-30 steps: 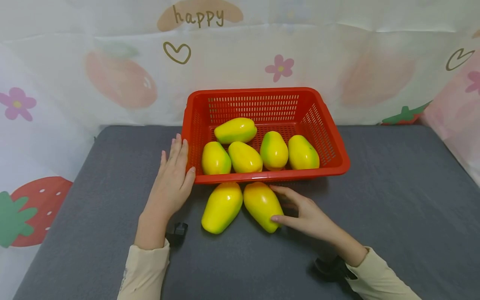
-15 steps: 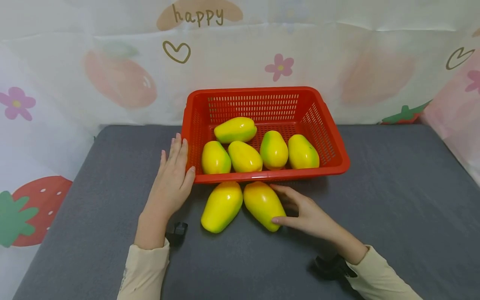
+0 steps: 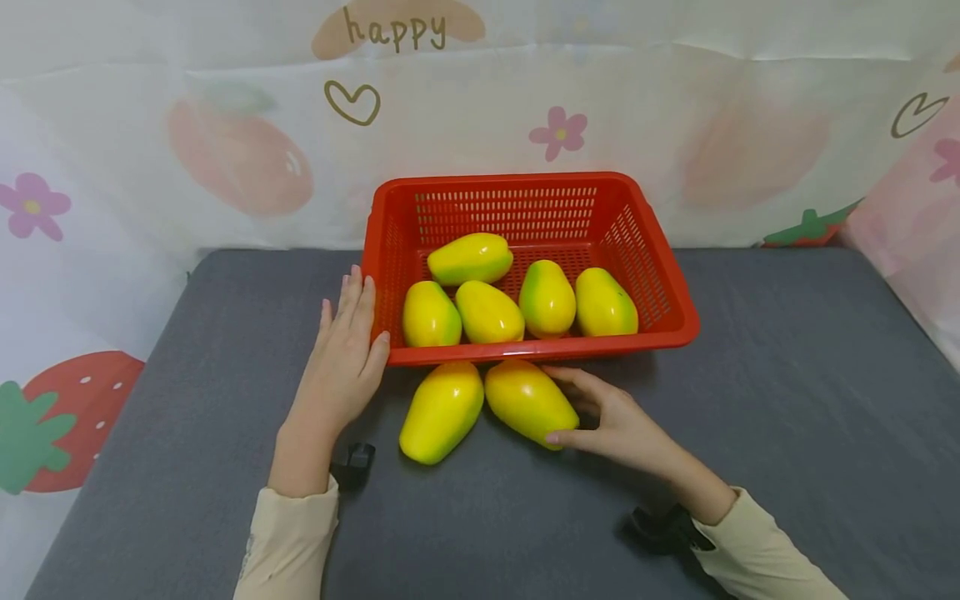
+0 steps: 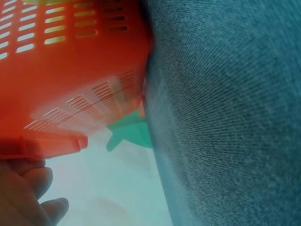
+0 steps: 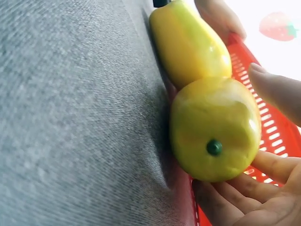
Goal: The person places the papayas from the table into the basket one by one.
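Note:
A red plastic basket (image 3: 540, 353) holds several yellow-green papayas (image 3: 547, 300). Against its left side lies my left hand (image 3: 341, 358), fingers straight, thumb near the front corner; in the left wrist view, its fingers (image 4: 40, 181) are by the basket rim. Two more papayas are on the table before the basket. The left one (image 3: 442, 414) lies apart from both hands. Around the right papaya (image 3: 528, 404) my right hand (image 3: 615, 421) has its thumb at the near end and its fingers on the far right side. In the right wrist view, this papaya's green stem end (image 5: 215, 147) faces the camera.
Dark grey cloth covers the table (image 3: 787, 400). Behind the basket hangs a pale printed curtain (image 3: 465, 108) reaching the table's back edge. Black wrist straps (image 3: 356, 467) sit at both cuffs.
The right papaya has turned, its near end swinging right and slightly away from me, with my right hand on it. My left hand and the basket have stayed in place.

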`<state>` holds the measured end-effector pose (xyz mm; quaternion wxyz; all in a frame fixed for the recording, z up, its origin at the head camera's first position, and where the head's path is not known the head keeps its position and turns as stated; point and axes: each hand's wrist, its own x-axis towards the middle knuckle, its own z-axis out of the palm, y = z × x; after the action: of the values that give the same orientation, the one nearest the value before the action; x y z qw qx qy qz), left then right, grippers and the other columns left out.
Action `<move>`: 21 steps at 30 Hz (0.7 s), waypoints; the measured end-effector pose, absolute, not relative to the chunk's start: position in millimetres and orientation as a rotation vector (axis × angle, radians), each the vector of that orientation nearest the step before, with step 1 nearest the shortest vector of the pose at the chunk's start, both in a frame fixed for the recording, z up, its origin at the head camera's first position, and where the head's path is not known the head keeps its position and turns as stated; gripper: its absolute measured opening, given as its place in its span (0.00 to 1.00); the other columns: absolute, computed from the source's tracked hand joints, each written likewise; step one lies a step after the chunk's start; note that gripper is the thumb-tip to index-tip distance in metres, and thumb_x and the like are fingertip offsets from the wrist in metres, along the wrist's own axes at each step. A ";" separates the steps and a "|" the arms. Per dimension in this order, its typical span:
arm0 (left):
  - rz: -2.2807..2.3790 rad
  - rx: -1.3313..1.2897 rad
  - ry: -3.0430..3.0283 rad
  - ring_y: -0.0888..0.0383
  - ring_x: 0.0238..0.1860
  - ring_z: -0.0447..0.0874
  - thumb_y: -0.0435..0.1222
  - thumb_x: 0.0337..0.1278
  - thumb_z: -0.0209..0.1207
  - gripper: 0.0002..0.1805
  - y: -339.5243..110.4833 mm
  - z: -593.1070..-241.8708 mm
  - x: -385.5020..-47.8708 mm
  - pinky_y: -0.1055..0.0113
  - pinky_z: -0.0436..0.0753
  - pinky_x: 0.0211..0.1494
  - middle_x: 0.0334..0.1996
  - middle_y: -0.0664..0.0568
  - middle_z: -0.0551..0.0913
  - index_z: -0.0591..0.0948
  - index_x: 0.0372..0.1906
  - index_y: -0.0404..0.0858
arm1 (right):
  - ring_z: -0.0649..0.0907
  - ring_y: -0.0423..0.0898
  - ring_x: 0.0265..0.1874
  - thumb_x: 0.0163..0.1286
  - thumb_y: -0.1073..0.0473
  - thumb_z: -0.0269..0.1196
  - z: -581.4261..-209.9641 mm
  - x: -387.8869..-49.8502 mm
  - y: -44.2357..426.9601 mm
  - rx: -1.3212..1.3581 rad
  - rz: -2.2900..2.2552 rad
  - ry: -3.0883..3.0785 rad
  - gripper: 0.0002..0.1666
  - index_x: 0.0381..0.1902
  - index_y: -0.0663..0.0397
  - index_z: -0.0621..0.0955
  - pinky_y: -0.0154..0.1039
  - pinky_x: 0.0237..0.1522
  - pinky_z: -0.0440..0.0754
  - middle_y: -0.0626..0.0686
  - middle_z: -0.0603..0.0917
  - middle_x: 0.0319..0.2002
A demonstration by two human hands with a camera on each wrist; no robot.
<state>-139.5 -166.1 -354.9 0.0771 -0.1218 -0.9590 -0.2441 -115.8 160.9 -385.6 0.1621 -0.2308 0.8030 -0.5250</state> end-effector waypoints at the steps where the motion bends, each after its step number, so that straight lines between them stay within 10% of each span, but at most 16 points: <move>1: -0.732 -0.364 -2.874 0.50 0.74 0.36 0.39 0.66 0.44 0.36 -166.2 -354.9 -139.5 0.48 0.38 0.72 0.75 0.43 0.39 0.47 0.73 0.30 | 0.74 0.53 0.58 0.54 0.60 0.72 -385.7 -115.7 160.2 -0.659 -1.492 2.294 0.45 0.67 0.60 0.65 0.47 0.57 0.73 0.58 0.70 0.64; 21: -0.732 -0.372 -2.879 0.50 0.74 0.35 0.40 0.67 0.42 0.35 -166.9 -354.8 -139.0 0.49 0.37 0.72 0.75 0.44 0.38 0.46 0.73 0.30 | 0.73 0.53 0.59 0.54 0.64 0.71 -385.9 -117.7 162.6 -0.679 -1.485 2.343 0.42 0.65 0.61 0.67 0.48 0.58 0.72 0.58 0.72 0.62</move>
<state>-139.0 -166.9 -354.8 0.0739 -0.1240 -0.9590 -0.2439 -117.7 162.6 -385.9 0.1423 -0.2354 0.8120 -0.5148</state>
